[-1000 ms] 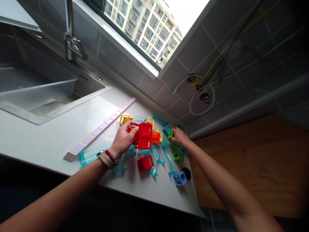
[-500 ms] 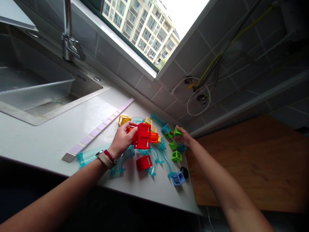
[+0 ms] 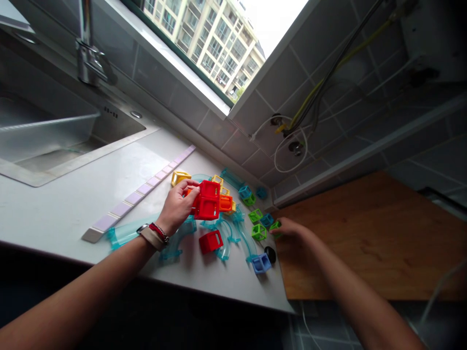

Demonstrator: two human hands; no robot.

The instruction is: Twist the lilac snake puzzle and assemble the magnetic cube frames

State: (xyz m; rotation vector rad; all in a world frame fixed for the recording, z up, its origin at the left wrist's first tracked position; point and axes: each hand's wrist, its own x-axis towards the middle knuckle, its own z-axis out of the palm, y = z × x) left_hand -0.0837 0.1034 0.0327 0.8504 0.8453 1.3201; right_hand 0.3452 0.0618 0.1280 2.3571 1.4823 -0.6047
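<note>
My left hand (image 3: 180, 202) is closed on a cluster of joined red cube blocks (image 3: 209, 200), held above the counter, with some orange showing at its left side. At the counter's right edge, my right hand (image 3: 289, 227) grips a green cube block (image 3: 276, 228); the fingertips are partly hidden. Close to it are more green cubes (image 3: 259, 232) and a teal cube (image 3: 266, 220). A single red cube (image 3: 210, 242) rests below the left hand's blocks. Behind them sit an orange block (image 3: 225, 203) and a yellow cube (image 3: 181, 178). Clear teal track pieces (image 3: 245, 234) lie around.
A blue cube (image 3: 261, 263) and a black round object (image 3: 270, 254) lie near the counter's right edge. A lilac tiled strip (image 3: 140, 193) runs across the counter (image 3: 73, 214). The sink (image 3: 120, 127) is at left, a wooden board (image 3: 350, 243) at right.
My right hand has moved down and right with the green cube, from above the blocks to the counter's edge. My left hand keeps its hold on the red blocks. The view has shifted slightly.
</note>
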